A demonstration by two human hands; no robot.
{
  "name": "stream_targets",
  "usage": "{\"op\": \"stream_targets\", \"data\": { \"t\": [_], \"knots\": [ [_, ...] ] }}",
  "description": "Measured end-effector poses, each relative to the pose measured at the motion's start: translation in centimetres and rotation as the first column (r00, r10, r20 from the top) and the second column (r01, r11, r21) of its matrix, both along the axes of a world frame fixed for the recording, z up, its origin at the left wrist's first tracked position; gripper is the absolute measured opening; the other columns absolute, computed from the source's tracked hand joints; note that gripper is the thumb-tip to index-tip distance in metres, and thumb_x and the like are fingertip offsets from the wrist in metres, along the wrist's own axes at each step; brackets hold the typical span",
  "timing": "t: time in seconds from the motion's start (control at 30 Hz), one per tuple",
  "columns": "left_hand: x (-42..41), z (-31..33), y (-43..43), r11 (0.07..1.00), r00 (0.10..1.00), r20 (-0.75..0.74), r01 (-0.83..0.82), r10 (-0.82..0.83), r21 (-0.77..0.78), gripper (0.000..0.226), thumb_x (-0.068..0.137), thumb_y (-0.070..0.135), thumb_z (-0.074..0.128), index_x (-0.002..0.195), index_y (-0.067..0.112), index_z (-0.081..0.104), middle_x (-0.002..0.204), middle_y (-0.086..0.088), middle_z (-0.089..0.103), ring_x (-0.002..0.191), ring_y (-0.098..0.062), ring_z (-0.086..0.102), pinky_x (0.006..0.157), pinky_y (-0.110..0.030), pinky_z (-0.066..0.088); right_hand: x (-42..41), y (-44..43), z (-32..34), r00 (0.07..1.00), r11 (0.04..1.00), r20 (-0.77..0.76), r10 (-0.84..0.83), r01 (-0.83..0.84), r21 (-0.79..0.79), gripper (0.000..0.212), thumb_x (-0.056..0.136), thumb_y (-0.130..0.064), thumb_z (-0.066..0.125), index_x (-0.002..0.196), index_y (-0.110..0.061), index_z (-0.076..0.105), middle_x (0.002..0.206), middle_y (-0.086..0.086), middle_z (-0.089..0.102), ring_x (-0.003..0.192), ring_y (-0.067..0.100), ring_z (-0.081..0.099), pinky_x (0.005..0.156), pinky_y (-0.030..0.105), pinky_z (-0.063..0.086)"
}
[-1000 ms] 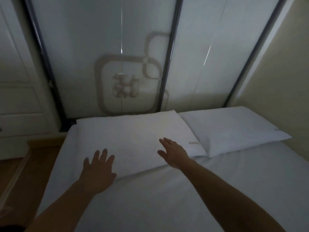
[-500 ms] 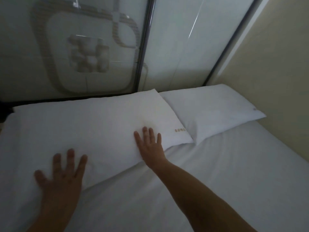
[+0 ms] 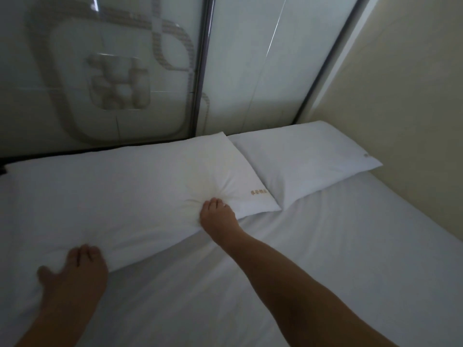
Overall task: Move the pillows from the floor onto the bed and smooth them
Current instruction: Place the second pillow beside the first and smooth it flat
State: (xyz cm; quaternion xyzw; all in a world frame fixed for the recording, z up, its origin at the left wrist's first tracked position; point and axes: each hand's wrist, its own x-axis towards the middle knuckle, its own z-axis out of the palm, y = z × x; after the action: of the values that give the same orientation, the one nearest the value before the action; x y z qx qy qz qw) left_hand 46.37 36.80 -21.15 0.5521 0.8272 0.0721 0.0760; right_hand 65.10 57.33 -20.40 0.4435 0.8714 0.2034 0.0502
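Formerly flat right hand (image 3: 217, 213) now bunching near pillow (image 3: 130, 196) on bed (image 3: 338, 259).

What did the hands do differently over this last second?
Both hands went from hovering open to flat on the near pillow, and now the right hand bunches its fabric with curled fingers while the left hand curls on its front edge. The far pillow stayed put.
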Motion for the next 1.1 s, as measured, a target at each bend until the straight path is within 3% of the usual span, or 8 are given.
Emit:
{"op": "stream_targets", "data": {
  "t": [0.17, 0.3, 0.47, 0.57, 0.8, 0.9, 1.0, 1.1],
  "knots": [
    [0.9, 1.8, -1.6, 0.998, 0.996, -0.09, -0.005, 0.011, 0.06, 0.046, 0.065, -0.004, 0.028, 0.09, -0.031, 0.054, 0.082, -0.046, 0.058, 0.074, -0.054, 0.062, 0.061, -0.088, 0.026, 0.8, -1.4, 1.2, 1.0, 1.0, 0.016, -0.002, 0.002, 0.022, 0.031, 0.073, -0.012, 0.045, 0.084, -0.009, 0.074, 0.078, 0.006, 0.073, 0.066, 0.017, 0.067, 0.051, 0.026, 0.053],
    [1.6, 2.0, -2.1, 0.991, 0.986, -0.16, -0.017, 0.038, 0.132, 0.043, 0.064, -0.004, 0.03, 0.085, -0.03, 0.057, 0.077, -0.044, 0.06, 0.068, -0.052, 0.064, 0.06, -0.089, 0.026, 1.4, -1.9, 1.5, 1.0, 0.999, 0.018, 0.007, -0.008, 0.051, 0.034, 0.075, -0.014, 0.045, 0.093, -0.01, 0.074, 0.089, 0.006, 0.074, 0.077, 0.016, 0.069, 0.054, 0.026, 0.054],
    [1.6, 1.2, -2.6, 0.987, 0.968, -0.246, -0.018, 0.058, 0.162, 0.044, 0.066, -0.002, 0.029, 0.087, -0.024, 0.061, 0.077, -0.037, 0.065, 0.07, -0.046, 0.067, 0.072, -0.085, 0.031, 1.4, -2.2, 1.5, 1.0, 1.0, 0.027, 0.006, -0.007, 0.01, 0.029, 0.075, -0.016, 0.057, 0.099, -0.01, 0.073, 0.095, 0.006, 0.074, 0.085, 0.016, 0.07, 0.054, 0.027, 0.055],
    [1.0, 0.6, -2.4, 0.982, 0.96, -0.276, 0.005, 0.048, 0.188, 0.045, 0.067, 0.001, 0.029, 0.086, -0.021, 0.064, 0.08, -0.037, 0.066, 0.074, -0.048, 0.067, 0.075, -0.083, 0.033, 1.3, -1.8, 1.2, 1.0, 0.999, 0.026, 0.005, -0.006, 0.032, 0.031, 0.076, -0.012, 0.051, 0.098, -0.009, 0.072, 0.095, 0.007, 0.074, 0.082, 0.017, 0.07, 0.052, 0.027, 0.055],
    [0.2, 0.0, -2.5, 0.999, 0.962, -0.271, 0.0, 0.013, 0.05, 0.043, 0.073, 0.006, 0.033, 0.089, -0.014, 0.068, 0.096, -0.037, 0.067, 0.089, -0.053, 0.065, 0.08, -0.079, 0.036, 1.2, -1.3, 0.3, 0.994, 0.993, 0.064, 0.093, -0.097, 0.072, 0.033, 0.076, -0.008, 0.052, 0.102, -0.005, 0.072, 0.097, 0.012, 0.074, 0.083, 0.02, 0.07, 0.053, 0.029, 0.057],
    [0.0, 0.6, -2.6, 0.999, 0.966, -0.255, 0.032, -0.042, -0.043, 0.048, 0.074, 0.023, 0.045, 0.102, -0.008, 0.068, 0.114, -0.033, 0.063, 0.106, -0.048, 0.06, 0.089, -0.076, 0.034, 1.6, -1.1, 0.3, 0.999, 0.999, 0.029, 0.039, -0.038, -0.036, 0.051, 0.074, -0.013, 0.066, 0.122, 0.0, 0.058, 0.118, 0.022, 0.064, 0.105, 0.029, 0.063, 0.068, 0.036, 0.058],
    [-0.3, 0.7, -2.3, 0.995, 0.97, -0.229, -0.089, 0.079, -0.035, 0.067, 0.085, 0.051, 0.031, 0.14, 0.013, 0.041, 0.153, -0.016, 0.031, 0.14, -0.033, 0.027, 0.104, -0.065, 0.022, 2.8, -0.7, -0.6, 0.99, 0.953, -0.065, 0.124, -0.137, -0.269, 0.083, 0.079, -0.033, 0.055, 0.147, -0.005, 0.015, 0.15, 0.024, 0.028, 0.136, 0.038, 0.031, 0.096, 0.048, 0.045],
    [-0.5, 0.4, -1.2, 0.983, 0.964, -0.191, -0.184, 0.185, 0.02, 0.069, 0.089, 0.055, 0.015, 0.15, 0.022, 0.013, 0.161, -0.01, 0.005, 0.146, -0.03, 0.007, 0.108, -0.062, 0.02, 3.9, -0.7, -0.4, 0.95, 0.92, -0.163, 0.265, -0.3, -0.251, 0.08, 0.081, -0.05, 0.04, 0.15, -0.022, 0.009, 0.158, 0.013, 0.017, 0.143, 0.032, 0.02, 0.105, 0.049, 0.035]
  ]
}}
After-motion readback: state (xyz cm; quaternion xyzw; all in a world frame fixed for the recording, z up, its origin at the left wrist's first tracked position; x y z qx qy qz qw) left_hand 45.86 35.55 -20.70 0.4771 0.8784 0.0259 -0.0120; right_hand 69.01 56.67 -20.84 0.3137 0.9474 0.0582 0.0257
